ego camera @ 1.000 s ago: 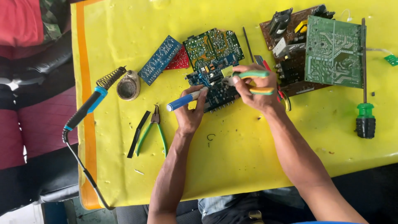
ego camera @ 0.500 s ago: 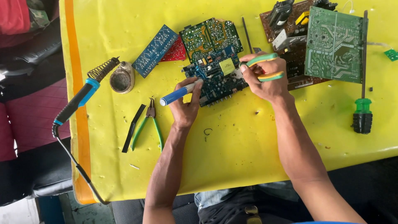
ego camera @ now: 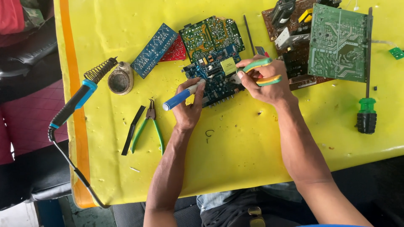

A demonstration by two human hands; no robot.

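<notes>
Left hand (ego camera: 188,110) grips blue-handled tool (ego camera: 182,96), tip on blue circuit board (ego camera: 215,76) mid-table (ego camera: 252,159). Right hand (ego camera: 267,82) fingers clenched on green-handled pliers (ego camera: 261,71) at board's edge. Board likely light, stiff, fragile; best held by edges.

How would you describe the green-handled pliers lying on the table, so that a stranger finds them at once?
Start at the yellow table and look just left of the left hand. The pliers lie there untouched, jaws pointing away from the person, beside a black strip. Unlike the green-handled tool gripped in the right hand, nobody holds them.
</notes>
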